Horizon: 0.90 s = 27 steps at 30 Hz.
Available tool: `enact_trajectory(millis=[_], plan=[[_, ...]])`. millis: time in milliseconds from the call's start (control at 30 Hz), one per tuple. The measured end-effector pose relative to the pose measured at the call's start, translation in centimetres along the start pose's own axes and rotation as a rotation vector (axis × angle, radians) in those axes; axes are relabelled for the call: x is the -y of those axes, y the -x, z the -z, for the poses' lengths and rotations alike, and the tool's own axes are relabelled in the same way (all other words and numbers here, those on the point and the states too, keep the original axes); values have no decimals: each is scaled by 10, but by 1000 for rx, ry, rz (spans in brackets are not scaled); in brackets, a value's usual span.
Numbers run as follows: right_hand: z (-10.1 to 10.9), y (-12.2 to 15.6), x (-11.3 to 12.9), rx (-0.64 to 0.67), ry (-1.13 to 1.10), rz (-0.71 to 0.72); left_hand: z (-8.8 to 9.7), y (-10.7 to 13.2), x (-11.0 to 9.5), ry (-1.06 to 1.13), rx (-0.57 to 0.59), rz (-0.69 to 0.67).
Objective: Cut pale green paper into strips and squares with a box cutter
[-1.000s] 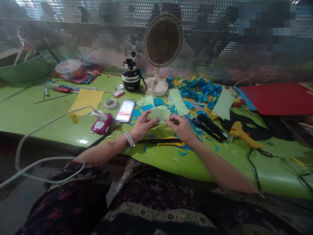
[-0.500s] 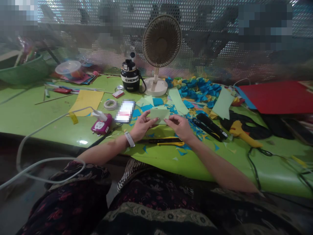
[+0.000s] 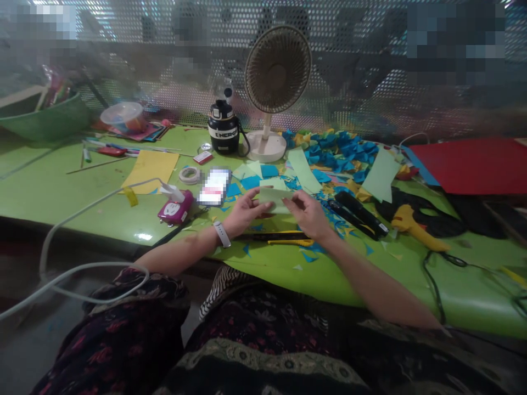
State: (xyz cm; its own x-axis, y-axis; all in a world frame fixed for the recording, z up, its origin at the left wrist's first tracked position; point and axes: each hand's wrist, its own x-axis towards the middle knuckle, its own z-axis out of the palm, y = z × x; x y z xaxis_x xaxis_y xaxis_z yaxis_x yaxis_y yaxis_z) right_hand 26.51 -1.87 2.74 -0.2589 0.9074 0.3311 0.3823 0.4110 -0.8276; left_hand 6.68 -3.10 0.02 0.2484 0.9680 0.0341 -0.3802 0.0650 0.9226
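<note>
— Hands?

— Left hand (image 3: 247, 211) and right hand (image 3: 307, 215) narrow, both pinching a pale green paper slip (image 3: 274, 197), held over the green tabletop (image 3: 49, 186).

— Risks?

— Uneven pull: torn paper. Careless lowering: knuckles against the yellow box cutter (image 3: 292, 242) just below, blade hidden.

A desk fan (image 3: 278, 71) stands beside a black insulated bottle (image 3: 223, 127) on the green table (image 3: 53, 186) — a tape roll (image 3: 189, 174), yellow paper sheet (image 3: 150, 171) and glue gun (image 3: 411, 227) lie there too — with red card (image 3: 465, 167) at the far right.
</note>
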Motion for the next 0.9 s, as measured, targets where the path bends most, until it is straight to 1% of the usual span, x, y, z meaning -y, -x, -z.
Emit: enact_trajectory(millis=[133, 233, 300, 367, 433, 500, 667, 767, 900], plan=[[4, -1, 3, 9, 121, 111, 4, 1, -4, -124, 51, 32], [5, -2, 4, 32, 160, 130, 7, 0, -5, -223, 128, 67], [5, -1, 4, 27, 161, 132, 9, 0, -6, -245, 181, 86], [5, -1, 4, 15, 143, 126, 9, 0, -6, -242, 197, 75], [5, -1, 3, 11, 96, 92, 10, 0, -6, -227, 181, 54], [4, -1, 1, 35, 53, 31, 9, 0, -6, -203, 154, 30], [2, -2, -7, 237, -70, -117, 9, -1, -6, -162, 130, -18], [3, -4, -9, 278, -145, -155, 10, -2, -6, -160, 132, -18], [5, -5, -8, 325, -171, -180, 13, -3, -4, -182, 115, -28]])
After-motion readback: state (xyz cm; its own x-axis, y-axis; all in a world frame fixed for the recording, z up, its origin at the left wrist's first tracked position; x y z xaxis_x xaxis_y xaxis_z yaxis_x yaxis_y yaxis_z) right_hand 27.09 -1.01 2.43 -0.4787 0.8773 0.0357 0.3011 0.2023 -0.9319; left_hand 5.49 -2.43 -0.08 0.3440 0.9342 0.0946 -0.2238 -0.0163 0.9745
